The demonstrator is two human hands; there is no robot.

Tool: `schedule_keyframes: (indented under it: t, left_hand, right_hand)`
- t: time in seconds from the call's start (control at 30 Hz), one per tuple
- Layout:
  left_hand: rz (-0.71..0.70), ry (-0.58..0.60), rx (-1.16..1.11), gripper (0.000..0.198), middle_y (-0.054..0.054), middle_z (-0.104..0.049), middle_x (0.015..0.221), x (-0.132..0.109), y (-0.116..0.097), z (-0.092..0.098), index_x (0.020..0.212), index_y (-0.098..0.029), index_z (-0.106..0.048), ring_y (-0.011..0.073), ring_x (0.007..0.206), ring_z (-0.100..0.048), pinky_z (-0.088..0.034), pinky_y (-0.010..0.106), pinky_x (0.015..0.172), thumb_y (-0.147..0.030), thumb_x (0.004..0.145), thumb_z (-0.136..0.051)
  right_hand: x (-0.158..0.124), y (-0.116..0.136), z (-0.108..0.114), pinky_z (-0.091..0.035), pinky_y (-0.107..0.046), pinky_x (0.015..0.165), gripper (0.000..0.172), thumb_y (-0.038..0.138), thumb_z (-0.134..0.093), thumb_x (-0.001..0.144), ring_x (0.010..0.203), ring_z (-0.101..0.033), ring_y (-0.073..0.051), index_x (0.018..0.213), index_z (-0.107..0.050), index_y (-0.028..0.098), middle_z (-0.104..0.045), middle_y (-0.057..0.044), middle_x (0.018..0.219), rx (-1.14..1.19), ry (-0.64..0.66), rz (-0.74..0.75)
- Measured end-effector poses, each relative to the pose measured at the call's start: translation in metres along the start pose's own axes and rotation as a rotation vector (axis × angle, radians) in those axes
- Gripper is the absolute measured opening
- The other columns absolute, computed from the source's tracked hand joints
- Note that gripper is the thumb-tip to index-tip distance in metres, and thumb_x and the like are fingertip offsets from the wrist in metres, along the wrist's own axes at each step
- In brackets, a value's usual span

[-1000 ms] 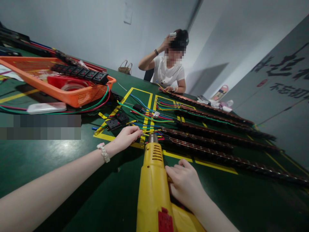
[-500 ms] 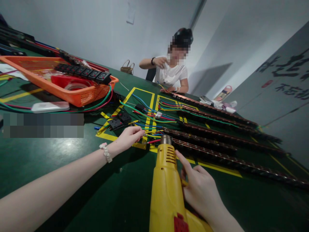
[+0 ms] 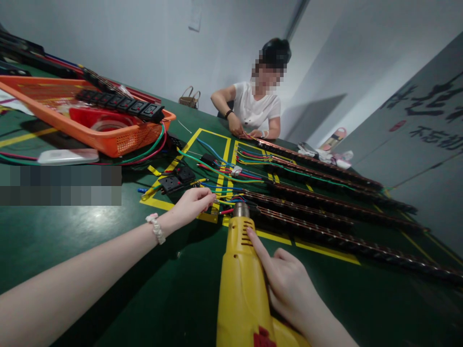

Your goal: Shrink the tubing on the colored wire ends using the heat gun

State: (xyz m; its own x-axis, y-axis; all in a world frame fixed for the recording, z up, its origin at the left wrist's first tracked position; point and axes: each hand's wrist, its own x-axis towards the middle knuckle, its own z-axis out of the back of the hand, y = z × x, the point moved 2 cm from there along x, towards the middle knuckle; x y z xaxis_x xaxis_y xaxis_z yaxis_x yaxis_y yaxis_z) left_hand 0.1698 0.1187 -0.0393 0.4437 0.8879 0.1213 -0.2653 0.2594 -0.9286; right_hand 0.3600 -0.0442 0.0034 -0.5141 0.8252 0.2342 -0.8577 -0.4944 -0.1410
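Observation:
My right hand (image 3: 287,284) grips a yellow heat gun (image 3: 241,284), forefinger stretched along its side. The metal nozzle (image 3: 241,209) points at a cluster of red, blue, yellow and green wires (image 3: 226,195) on the green table. My left hand (image 3: 193,202), with a bead bracelet at the wrist, pinches those wires just left of the nozzle. The wires run into long dark strips (image 3: 325,212) lying side by side toward the right.
Black sockets (image 3: 177,179) lie inside yellow tape boxes. An orange basket (image 3: 119,140) with a red tray and a black power strip sits at the left. A person in a white shirt (image 3: 255,108) sits across the table, hands on a strip's end.
The heat gun shifted slightly left, and my right forefinger moved up along its side. The person opposite lowered a raised hand from the head to the table.

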Motion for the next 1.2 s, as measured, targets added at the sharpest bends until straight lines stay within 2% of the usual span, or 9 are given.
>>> schedule_keyframes:
  t: [0.33,0.5,0.83,1.2]
  left_hand:
    - [-0.023,-0.002,0.01,0.043,-0.003,-0.039,0.052,-0.004,-0.008,0.0,0.059,-0.011,-0.043,0.0026,0.049,-0.032,-0.023,0.015,0.047,-0.048,0.08,-0.043]
    - [-0.025,0.0,0.02,0.043,-0.003,-0.039,0.056,-0.004,-0.009,0.001,0.063,-0.01,-0.047,0.0031,0.052,-0.032,-0.023,0.015,0.048,-0.051,0.079,-0.045]
    - [-0.044,-0.009,0.002,0.042,-0.003,-0.04,0.054,-0.002,-0.006,0.0,0.064,-0.011,-0.047,0.0026,0.05,-0.031,-0.023,0.015,0.048,-0.05,0.079,-0.045]
    - [0.013,0.013,0.011,0.043,-0.004,-0.042,0.052,-0.003,-0.003,-0.001,0.062,-0.012,-0.042,0.0027,0.047,-0.033,-0.024,0.015,0.046,-0.052,0.079,-0.044]
  right_hand:
    - [0.024,0.02,-0.011,-0.03,-0.029,0.058,0.084,0.005,-0.035,0.067,0.049,-0.042,-0.013,0.142,0.004,0.009,-0.059,0.002,0.065,0.037,0.071,0.076]
    - [0.032,0.023,-0.013,-0.028,-0.029,0.06,0.09,0.007,-0.039,0.064,0.05,-0.042,-0.013,0.141,0.009,0.008,-0.059,0.002,0.065,0.014,0.09,0.084]
    - [0.026,0.02,-0.012,-0.028,-0.029,0.059,0.089,0.005,-0.037,0.062,0.052,-0.044,-0.013,0.142,0.002,0.01,-0.058,0.002,0.064,0.033,0.075,0.046]
    - [0.006,0.003,-0.006,-0.034,-0.027,0.055,0.079,0.004,-0.034,0.07,0.048,-0.042,-0.012,0.143,-0.004,0.011,-0.055,0.004,0.059,0.047,-0.005,-0.006]
